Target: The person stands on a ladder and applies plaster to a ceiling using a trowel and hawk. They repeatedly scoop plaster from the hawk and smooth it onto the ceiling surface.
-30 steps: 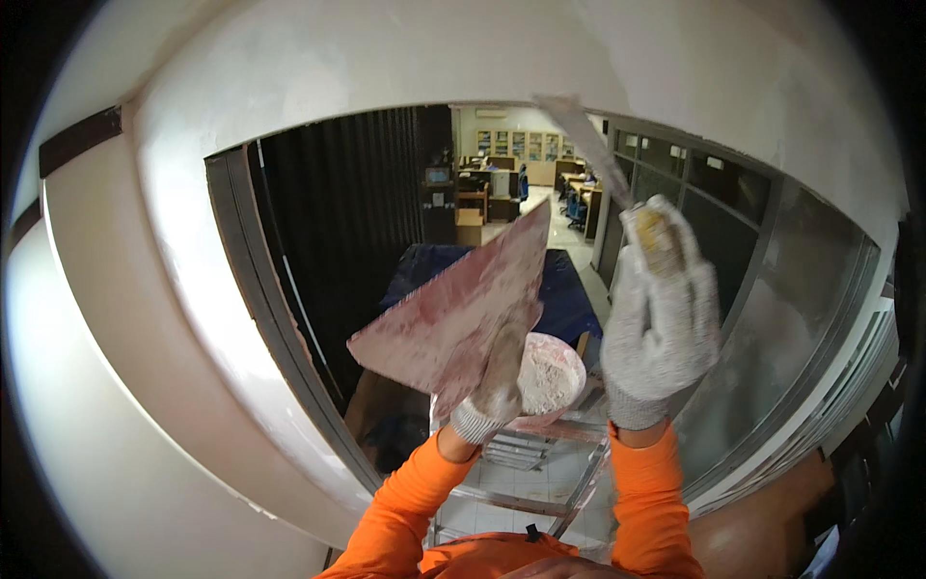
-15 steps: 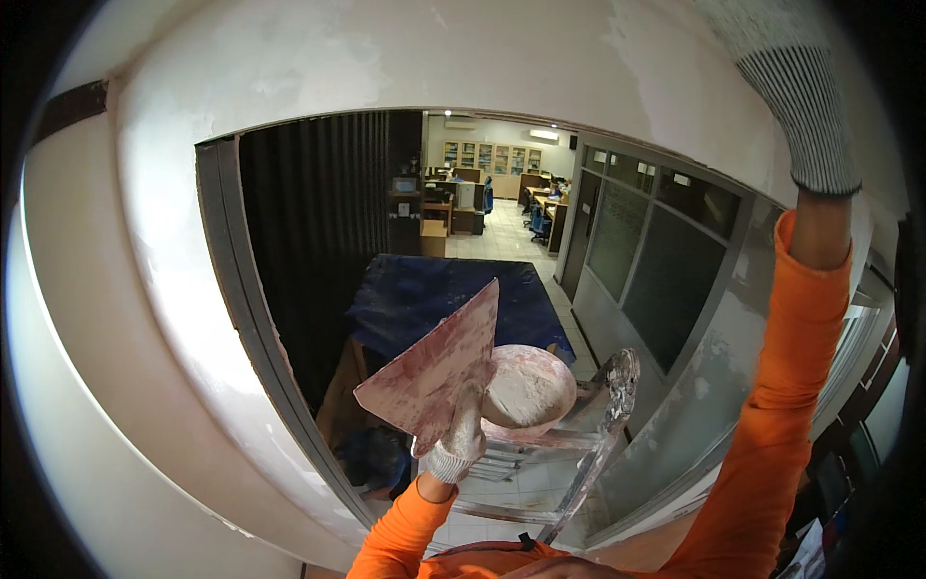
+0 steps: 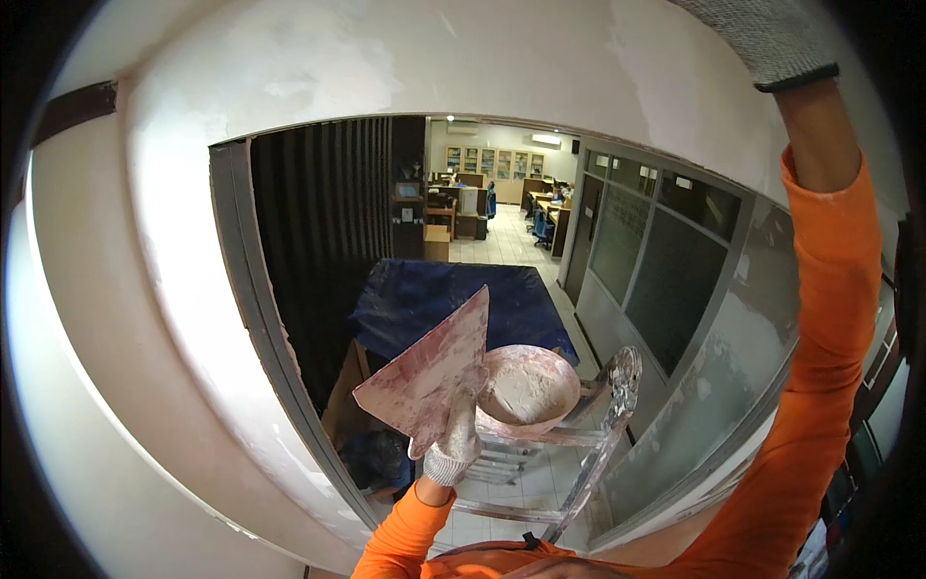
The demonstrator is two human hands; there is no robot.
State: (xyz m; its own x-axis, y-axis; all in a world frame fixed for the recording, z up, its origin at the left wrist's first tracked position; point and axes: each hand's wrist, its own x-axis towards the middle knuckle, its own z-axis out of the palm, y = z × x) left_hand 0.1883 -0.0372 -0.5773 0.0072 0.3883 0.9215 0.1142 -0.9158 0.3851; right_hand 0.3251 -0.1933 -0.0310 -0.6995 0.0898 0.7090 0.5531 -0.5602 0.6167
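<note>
My gloved left hand (image 3: 457, 434) is closed on a flat triangular plastering board (image 3: 429, 372) smeared with pinkish-white compound. It sits just left of a pink bowl (image 3: 526, 386) of pale powdery paste, which rests on the top of an aluminium ladder (image 3: 569, 492). My gloved right hand (image 3: 757, 34) reaches up to the white wall (image 3: 521, 63) above the opening at the top right; its fingers are outside the picture, so I cannot see what it holds.
Below is a blue tarp (image 3: 449, 294) over something bulky. Grey-framed glass partitions (image 3: 670, 289) line the right and dark corrugated panels (image 3: 318, 212) the left. Beyond lies an office with desks, chairs (image 3: 543, 227) and shelves. The door jamb (image 3: 246, 261) stands close at the left.
My right hand, which held a putty knife a second ago, has swung up and out past the top right edge. My left hand with the board has moved down and slightly left.
</note>
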